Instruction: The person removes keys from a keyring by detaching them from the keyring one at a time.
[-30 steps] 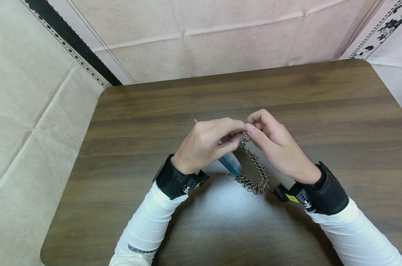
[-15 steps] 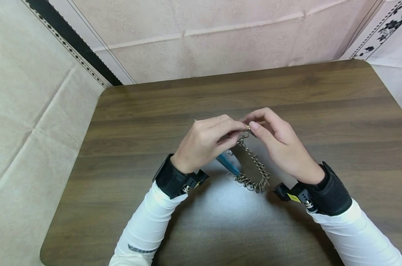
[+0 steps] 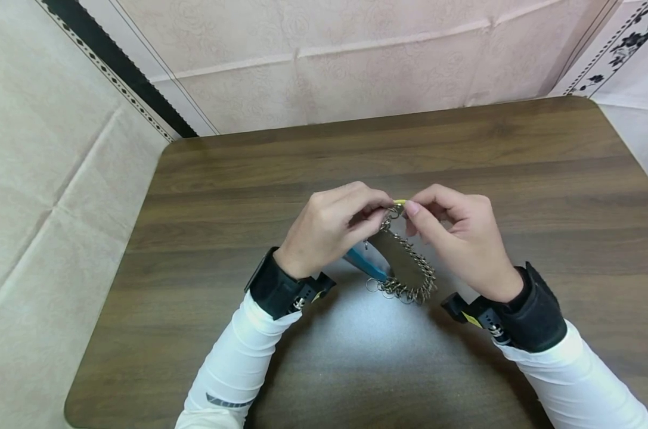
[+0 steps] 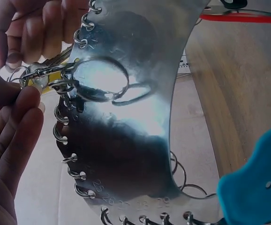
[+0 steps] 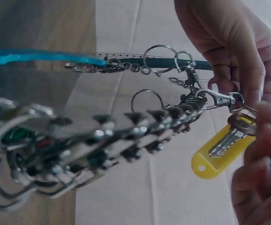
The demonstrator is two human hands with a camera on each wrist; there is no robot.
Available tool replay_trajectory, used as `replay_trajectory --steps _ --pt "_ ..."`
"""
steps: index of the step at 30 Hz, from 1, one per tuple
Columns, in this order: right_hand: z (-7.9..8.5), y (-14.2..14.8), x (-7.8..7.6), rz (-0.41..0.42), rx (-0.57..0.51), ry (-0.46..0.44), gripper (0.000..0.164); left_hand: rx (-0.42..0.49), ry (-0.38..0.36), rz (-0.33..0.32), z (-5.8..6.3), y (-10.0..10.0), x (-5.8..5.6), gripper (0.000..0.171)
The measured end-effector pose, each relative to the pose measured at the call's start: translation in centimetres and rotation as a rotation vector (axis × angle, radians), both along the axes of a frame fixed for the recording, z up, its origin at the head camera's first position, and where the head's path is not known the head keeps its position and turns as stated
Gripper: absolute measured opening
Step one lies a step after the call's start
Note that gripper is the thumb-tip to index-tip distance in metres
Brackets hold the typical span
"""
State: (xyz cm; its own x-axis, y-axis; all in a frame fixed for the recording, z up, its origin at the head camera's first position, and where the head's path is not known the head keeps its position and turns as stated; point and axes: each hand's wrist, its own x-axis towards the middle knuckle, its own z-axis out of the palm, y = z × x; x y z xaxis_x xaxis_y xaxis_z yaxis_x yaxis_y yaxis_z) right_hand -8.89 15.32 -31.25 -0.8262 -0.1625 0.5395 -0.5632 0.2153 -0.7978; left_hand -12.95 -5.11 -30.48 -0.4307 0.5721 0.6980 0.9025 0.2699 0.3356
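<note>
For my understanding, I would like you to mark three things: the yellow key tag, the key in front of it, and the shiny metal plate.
Yellow key tag (image 5: 210, 170): right wrist view, lower end near its hole.
Key (image 5: 226, 142): right wrist view, blade.
Metal plate (image 4: 126, 157): left wrist view, flat face.

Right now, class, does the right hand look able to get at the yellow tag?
Probably yes: the right hand has its fingertips close beside the yellow tag, with nothing seen blocking them. The key does cover part of the tag's face.
</note>
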Motion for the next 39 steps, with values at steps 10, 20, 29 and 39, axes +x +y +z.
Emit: replay_trajectory --steps 10,20,29,39 --pt "-0.5 -0.2 -0.5 0.02 0.195 0.008 0.009 0.0 0.01 0.014 0.1 0.0 0.0 0.006" --pt "-0.8 -0.2 -0.6 0.013 0.275 0.093 0.012 -0.003 0.019 0.037 -0.1 -0.1 -0.1 0.005" --pt "-1.0 -0.5 -0.6 0.007 0.202 0.018 0.009 -0.009 0.013 0.051 -0.1 0.0 0.0 0.005" --pt "-1.3 -0.7 -0.7 0.087 0.055 -0.088 0.006 -0.007 -0.01 0.075 -0.2 0.0 0.0 0.004"
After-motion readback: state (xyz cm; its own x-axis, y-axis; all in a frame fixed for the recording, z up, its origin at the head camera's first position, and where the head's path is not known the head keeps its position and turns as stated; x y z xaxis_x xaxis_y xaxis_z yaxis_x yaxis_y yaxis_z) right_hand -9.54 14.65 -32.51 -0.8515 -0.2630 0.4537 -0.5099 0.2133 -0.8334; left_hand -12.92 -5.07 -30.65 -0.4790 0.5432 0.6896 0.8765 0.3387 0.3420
